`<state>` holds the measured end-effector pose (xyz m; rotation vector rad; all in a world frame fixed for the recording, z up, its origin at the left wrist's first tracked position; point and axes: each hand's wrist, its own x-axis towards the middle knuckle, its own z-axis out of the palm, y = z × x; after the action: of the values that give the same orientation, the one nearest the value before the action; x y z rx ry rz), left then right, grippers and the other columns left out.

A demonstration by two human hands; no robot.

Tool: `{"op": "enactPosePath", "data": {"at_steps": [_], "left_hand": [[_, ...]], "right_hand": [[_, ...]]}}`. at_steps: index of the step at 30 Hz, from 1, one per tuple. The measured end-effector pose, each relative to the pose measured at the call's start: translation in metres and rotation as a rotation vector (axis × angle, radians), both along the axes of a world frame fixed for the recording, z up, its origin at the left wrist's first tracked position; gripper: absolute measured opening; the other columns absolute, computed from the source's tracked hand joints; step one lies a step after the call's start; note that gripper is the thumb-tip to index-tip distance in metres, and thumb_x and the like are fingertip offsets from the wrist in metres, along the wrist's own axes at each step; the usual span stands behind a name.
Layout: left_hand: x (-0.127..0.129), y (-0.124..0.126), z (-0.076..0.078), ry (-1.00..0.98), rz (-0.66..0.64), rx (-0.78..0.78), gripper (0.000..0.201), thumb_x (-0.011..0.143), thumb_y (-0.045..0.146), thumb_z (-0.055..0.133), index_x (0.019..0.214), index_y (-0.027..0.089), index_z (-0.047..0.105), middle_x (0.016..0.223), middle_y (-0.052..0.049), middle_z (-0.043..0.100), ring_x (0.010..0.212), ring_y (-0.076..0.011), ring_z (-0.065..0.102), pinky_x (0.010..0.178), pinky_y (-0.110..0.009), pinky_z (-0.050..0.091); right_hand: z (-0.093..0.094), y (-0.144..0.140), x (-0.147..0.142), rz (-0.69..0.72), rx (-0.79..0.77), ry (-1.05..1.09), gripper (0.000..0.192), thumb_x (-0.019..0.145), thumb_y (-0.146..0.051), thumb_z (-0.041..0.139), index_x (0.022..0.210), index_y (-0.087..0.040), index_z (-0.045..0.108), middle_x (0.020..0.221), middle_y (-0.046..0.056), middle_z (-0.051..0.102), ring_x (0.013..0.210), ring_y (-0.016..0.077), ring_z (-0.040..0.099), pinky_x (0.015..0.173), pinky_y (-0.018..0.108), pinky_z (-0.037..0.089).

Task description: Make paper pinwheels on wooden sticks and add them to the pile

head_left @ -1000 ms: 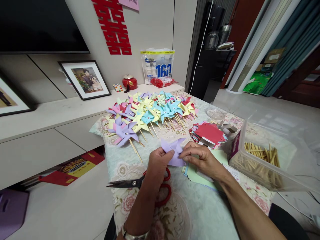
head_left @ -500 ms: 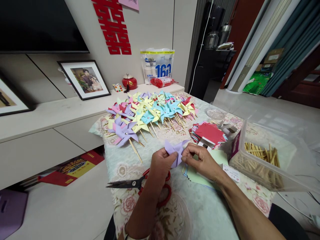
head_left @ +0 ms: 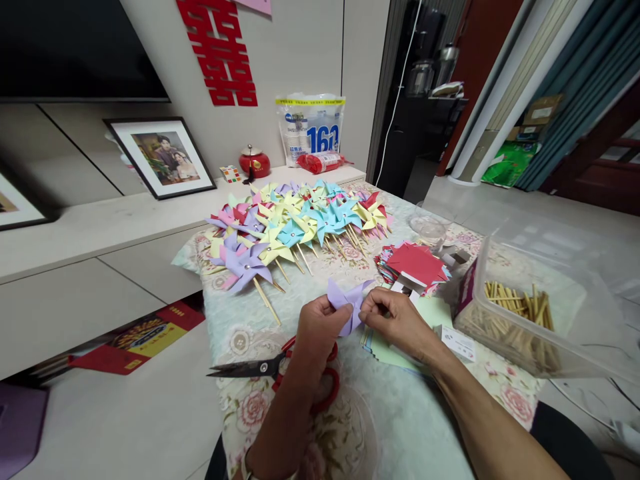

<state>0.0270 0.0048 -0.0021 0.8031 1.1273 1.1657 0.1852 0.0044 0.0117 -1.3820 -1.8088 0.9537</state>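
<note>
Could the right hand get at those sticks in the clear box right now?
Likely yes: the clear box is on that side, its top seemingly open above the sticks. The right hand would just have to leave the purple paper.

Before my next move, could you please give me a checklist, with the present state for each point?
1. Left hand has hold of the purple paper: ok.
2. Right hand grips it firmly: cannot tell; it is at the paper's right side.
3. Folds aligned at the centre: cannot tell, partly covered by the hands.
4. Scissors clear of the left arm: not ok, the arm crosses above them.
5. Sticks in the tub: ok.
</note>
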Motion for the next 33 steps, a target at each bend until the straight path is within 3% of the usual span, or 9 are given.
{"op": "enactPosePath", "data": {"at_steps": [24, 29, 33], "left_hand": [[0.007, 0.000, -0.006, 0.067, 0.012, 0.052, 0.020, 0.059, 0.027, 0.074, 0.072, 0.013, 0.076, 0.063, -0.004, 0.073, 0.053, -0.0151, 0.062, 0.054, -0.025, 0.048], [0.005, 0.001, -0.007, 0.082, -0.006, 0.063, 0.017, 0.059, 0.026, 0.074, 0.071, 0.014, 0.075, 0.061, -0.002, 0.071, 0.053, -0.0152, 0.062, 0.052, -0.024, 0.048], [0.001, 0.003, -0.001, 0.067, 0.001, -0.002, 0.022, 0.058, 0.027, 0.076, 0.075, 0.013, 0.075, 0.062, -0.002, 0.072, 0.051, -0.0137, 0.061, 0.049, -0.023, 0.049]], "right_hand": [[0.002, 0.000, -0.001, -0.033, 0.042, -0.020, 0.010, 0.070, -0.012, 0.056, 0.063, -0.018, 0.061, 0.059, -0.004, 0.050, 0.057, 0.0110, 0.044, 0.054, 0.022, 0.032], [0.004, -0.001, -0.002, -0.029, 0.014, 0.014, 0.010, 0.074, -0.018, 0.060, 0.064, -0.018, 0.062, 0.058, -0.004, 0.050, 0.056, 0.0107, 0.044, 0.054, 0.023, 0.033], [0.016, 0.000, 0.009, -0.082, 0.020, 0.160, 0.015, 0.078, -0.031, 0.065, 0.079, -0.017, 0.068, 0.069, -0.001, 0.061, 0.063, 0.0131, 0.053, 0.061, 0.025, 0.041]]}}
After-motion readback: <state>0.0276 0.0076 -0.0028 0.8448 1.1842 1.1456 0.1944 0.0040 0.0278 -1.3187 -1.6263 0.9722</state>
